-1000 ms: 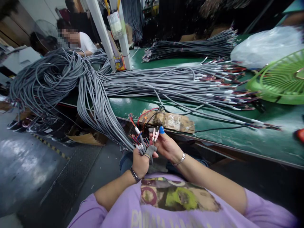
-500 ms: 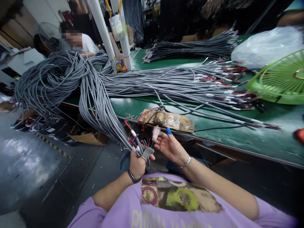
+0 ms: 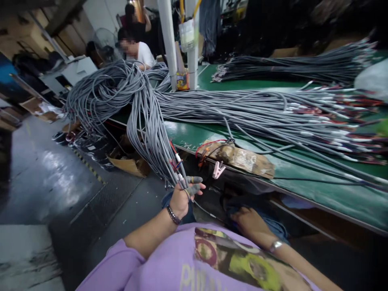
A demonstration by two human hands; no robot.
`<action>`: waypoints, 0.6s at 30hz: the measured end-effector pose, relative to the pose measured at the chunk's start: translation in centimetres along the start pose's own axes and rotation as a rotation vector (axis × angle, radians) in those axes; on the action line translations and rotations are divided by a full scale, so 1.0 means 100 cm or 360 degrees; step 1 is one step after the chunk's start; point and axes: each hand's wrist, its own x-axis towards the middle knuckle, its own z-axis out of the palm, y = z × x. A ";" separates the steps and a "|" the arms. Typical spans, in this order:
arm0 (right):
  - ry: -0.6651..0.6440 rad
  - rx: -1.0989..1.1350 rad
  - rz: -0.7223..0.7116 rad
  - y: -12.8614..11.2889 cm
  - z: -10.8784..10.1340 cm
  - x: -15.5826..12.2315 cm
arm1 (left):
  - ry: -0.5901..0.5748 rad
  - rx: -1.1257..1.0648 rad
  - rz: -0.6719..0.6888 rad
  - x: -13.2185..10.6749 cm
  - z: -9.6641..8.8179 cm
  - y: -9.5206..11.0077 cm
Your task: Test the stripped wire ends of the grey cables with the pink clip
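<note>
Low in the frame, right of the middle, the right hand (image 3: pixel 250 222) is next to dark blue cloth (image 3: pixel 274 228); its fingers are hard to see, so I cannot tell if it holds anything. Near the middle, the left hand (image 3: pixel 182 198) has a few grey cable ends (image 3: pixel 180 169) tucked under its thumb — its other fingers poke out, so the grip looks loose. If the thumb lets up, the ends could slip and drop, because the long grey cables (image 3: pixel 148 117) hang off the green bench (image 3: pixel 184 137) and may tug. Their thin wires could also snag on the pink clip (image 3: pixel 218 169) at the bench edge, just beside the wooden block (image 3: pixel 248 159). On the floor, left of the middle, a brown box (image 3: pixel 129 165) stands open, too dark inside to see what it has. Farther back, at the left side, another box (image 3: pixel 32 106) holds crinkly white stuff (image 3: pixel 50 111). At the top middle, a see-through holder (image 3: pixel 187 34) by a white post (image 3: pixel 193 64) has something pale in it — I can't say what.
</note>
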 end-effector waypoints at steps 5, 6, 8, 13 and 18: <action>-0.0240 0.0103 -0.0160 -0.008 0.005 -0.014 | 0.0013 0.0007 -0.0062 0.001 0.000 0.002; -0.0212 0.0138 -0.0157 -0.010 0.006 -0.014 | 0.0018 0.0005 -0.0061 0.001 0.001 0.003; -0.0194 0.0179 -0.0131 -0.015 0.009 -0.015 | 0.0033 -0.0003 -0.0053 0.000 0.001 0.003; -0.0289 0.0087 -0.0037 -0.020 0.022 -0.018 | 0.0054 0.0004 -0.0034 -0.002 0.000 0.001; -0.0100 0.0064 -0.0163 -0.007 0.043 -0.017 | 0.0072 -0.0012 -0.0040 -0.001 -0.001 -0.001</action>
